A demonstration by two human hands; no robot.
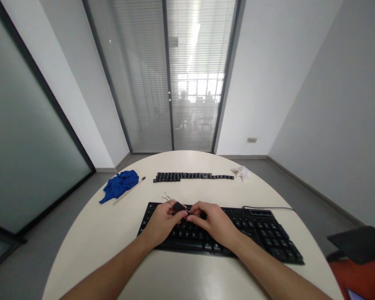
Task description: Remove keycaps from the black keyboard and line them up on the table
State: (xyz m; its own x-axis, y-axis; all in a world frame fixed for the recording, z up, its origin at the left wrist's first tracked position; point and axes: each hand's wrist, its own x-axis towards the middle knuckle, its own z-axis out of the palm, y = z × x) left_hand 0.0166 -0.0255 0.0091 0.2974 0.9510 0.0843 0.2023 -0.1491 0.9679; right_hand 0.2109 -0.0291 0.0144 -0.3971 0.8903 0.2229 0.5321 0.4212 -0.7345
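A black keyboard (253,229) lies across the near part of the table, with both hands above its middle. My left hand (163,221) is closed around a keycap puller (178,206) with a dark handle; its thin wire prongs point away to the upper left. Close beside it, my right hand (215,221) is closed in a pinch, thumb and fingertips meeting near the left thumb and the handle's lower end. What sits between the right fingertips is too small and too covered to make out. Beyond the keyboard stand rows of loose black keycaps (187,176).
A crumpled blue cloth (121,185) and a thin brush (129,191) lie at the left of the round table (106,250). Crumpled white tissue (242,173) sits at the far right. The keyboard cable (268,208) runs to the right edge, near a red and black chair (359,266).
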